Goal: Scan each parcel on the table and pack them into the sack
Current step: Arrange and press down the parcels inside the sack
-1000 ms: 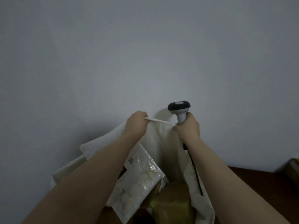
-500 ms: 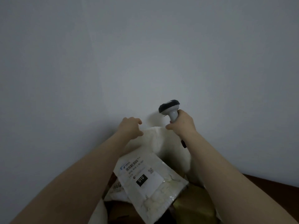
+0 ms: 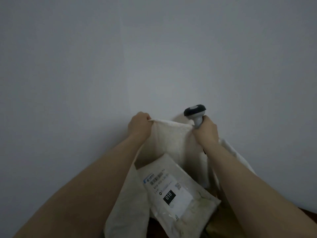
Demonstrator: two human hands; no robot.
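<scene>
Holding the white sack (image 3: pixel 171 134) open near the wall (image 3: pixel 154 57), we pinched its rim in our left hand (image 3: pixel 139 125) and gripped the scanner (image 3: pixel 194 112) in our right hand (image 3: pixel 206 130), a parcel (image 3: pixel 180 191) labelled 010 lying inside.

It looked like a parcel-handling spot, a mailroom or packing corner, though little of the room showed. A handheld scanner (image 3: pixel 195 112), a parcel (image 3: pixel 200 204) with a printed label (image 3: pixel 169 189) carrying a barcode and the code 010, and a white sack (image 3: pixel 171 136) pointed that way. Behind them stood only a bare, dim grey wall (image 3: pixel 154 57).
</scene>
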